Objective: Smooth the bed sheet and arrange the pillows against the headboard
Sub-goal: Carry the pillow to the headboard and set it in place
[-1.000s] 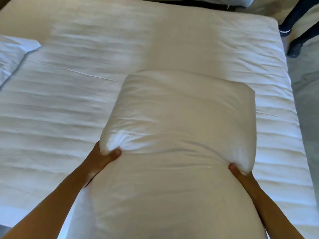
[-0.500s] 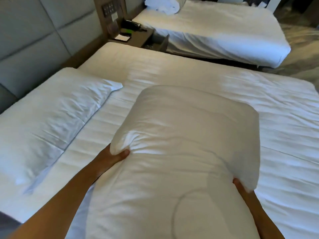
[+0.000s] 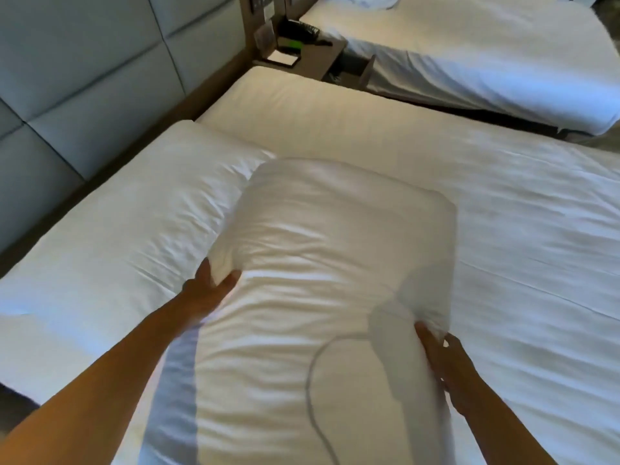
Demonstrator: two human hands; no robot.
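Since half a second ago the view has swung further toward the padded headboard, and the held pillow now sits closer to the second pillow, its far-left corner overlapping that pillow's right edge. Both hands carry the soft, plump, white pillow above the bed sheet, lengthwise away from the person. Its cotton-like case is creased across the middle, with rounded far corners. The left hand grips the pillow's left side, thumb pressed on top and fingers tucked beneath a bunched fold. The right hand grips the right side, fingers curled around the edge. A thin curved shadow line and a grey blotch fall across the near part of the case.

The second pillow lies flat and rectangular along the headboard, finely wrinkled. The headboard is made of large smooth grey panels with dark seams. The sheet shows faint woven stripes and long shallow ripples. Beyond it stand a wooden nightstand holding a dark phone, and 1 more white-covered bed.
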